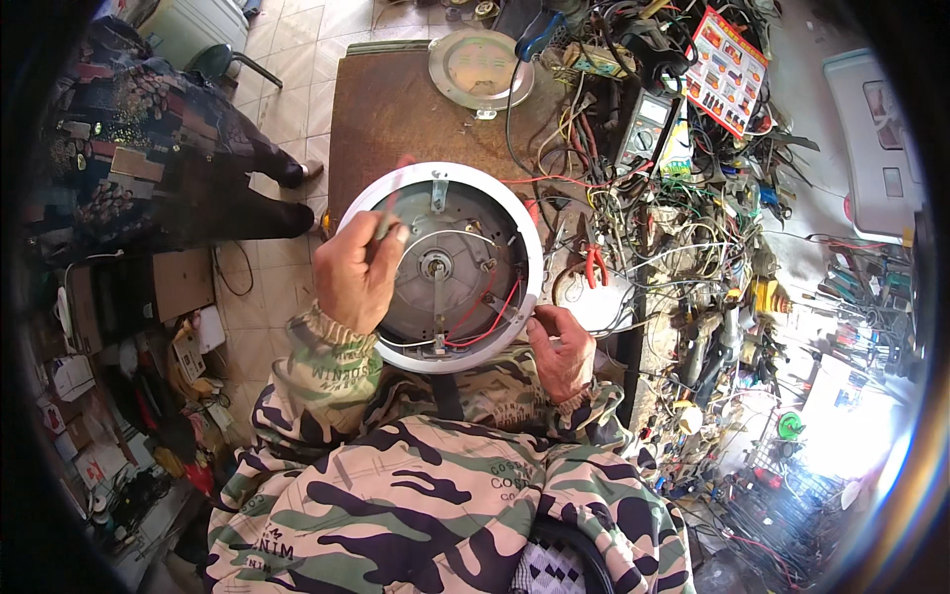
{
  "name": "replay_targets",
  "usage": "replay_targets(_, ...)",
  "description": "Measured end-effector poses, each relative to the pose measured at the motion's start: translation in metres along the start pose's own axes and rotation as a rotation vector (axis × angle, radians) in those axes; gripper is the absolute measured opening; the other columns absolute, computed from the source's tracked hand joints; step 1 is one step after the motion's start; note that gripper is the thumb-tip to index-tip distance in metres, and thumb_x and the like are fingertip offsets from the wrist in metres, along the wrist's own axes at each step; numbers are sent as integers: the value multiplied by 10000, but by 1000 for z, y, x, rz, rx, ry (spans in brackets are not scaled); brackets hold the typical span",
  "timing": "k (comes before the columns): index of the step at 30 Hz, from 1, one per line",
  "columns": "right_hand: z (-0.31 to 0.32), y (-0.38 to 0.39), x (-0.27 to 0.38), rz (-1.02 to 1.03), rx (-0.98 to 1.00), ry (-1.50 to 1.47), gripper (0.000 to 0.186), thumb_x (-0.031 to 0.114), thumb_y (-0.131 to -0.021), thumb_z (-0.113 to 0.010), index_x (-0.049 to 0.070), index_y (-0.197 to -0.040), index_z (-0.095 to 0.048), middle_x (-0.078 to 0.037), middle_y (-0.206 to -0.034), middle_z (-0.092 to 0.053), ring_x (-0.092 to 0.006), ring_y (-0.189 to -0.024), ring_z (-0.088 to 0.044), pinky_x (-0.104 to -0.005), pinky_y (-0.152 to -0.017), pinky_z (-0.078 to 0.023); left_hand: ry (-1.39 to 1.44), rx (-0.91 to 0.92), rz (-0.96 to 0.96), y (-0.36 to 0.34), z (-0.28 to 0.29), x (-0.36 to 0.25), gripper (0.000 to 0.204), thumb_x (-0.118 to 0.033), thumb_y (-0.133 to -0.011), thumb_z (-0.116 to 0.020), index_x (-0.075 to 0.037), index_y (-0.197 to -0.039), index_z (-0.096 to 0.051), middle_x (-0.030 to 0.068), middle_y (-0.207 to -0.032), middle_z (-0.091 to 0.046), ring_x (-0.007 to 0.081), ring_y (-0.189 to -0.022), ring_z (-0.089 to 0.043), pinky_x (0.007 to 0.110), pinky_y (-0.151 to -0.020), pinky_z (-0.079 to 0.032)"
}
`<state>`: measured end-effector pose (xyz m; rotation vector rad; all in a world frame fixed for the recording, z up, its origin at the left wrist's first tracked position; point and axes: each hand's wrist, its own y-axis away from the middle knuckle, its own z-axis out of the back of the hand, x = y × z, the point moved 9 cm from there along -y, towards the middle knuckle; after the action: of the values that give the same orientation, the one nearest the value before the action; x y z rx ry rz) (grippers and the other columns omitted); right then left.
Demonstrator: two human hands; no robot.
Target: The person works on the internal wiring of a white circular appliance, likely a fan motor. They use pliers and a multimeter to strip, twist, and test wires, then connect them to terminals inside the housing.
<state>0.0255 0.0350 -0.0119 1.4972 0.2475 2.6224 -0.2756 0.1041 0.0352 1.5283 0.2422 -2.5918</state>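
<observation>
A round appliance housing with a white rim is in front of me at the table's near edge. Inside it are a grey metal plate, a central shaft, red wires and a pale curved wire. Over its left side, my left hand is closed, pinching a thin reddish object smeared by motion; its kind is unclear. At the lower right, my right hand has curled fingers, with thumb and forefinger at the rim. Whether it pinches anything there is hidden.
The brown wooden table bears a round metal-rimmed lid. Red-handled pliers lie right of the housing, beside tangled wires and a multimeter. A blue-handled screwdriver is at the back. Another person stands at the left.
</observation>
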Motion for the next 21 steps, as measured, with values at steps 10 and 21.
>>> replay_targets(10,-2,6,0,-43,7,-23,290,169,-957,-723,-28,-1164,-678,-192,-956,-743,-285,-847,-746,-378,-774,-573,-331,303,-87,-27,-65,-1,371,-176,-805,-829,-68,-1137,-702,143,-1008,-696,359,-967,-690,444,-812,-550)
replay_targets(21,-3,4,-3,-77,42,-44,263,152,-971,-691,-32,-1158,-674,-211,-961,-739,-314,-865,-748,-391,-782,-572,-202,346,-148,-22,-73,-2,223,-101,-835,-813,21,-997,-720,154,-843,-694,298,-724,-687,366,-658,-528)
